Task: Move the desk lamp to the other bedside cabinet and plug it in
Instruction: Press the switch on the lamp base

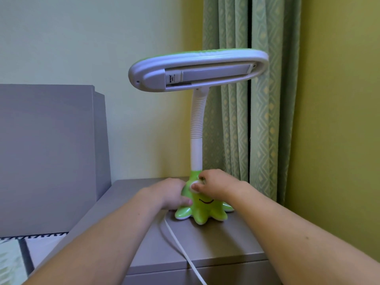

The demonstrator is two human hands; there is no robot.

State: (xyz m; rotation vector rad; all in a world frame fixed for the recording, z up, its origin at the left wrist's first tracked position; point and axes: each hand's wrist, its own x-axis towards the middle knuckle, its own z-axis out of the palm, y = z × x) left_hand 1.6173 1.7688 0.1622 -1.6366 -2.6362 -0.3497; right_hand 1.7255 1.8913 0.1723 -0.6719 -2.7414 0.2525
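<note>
A desk lamp stands upright on a grey bedside cabinet. It has a green octopus-shaped base with a smiling face, a white ribbed neck and a long oval head. My left hand grips the left side of the base. My right hand rests on the upper right of the base, thumb and fingers on a white round knob. The white cord runs from the base over the cabinet's front edge and out of view. No plug or socket shows.
A grey padded headboard and a strip of patterned bedding lie to the left. Green patterned curtains hang close behind the lamp's head, with a yellow-green wall on the right.
</note>
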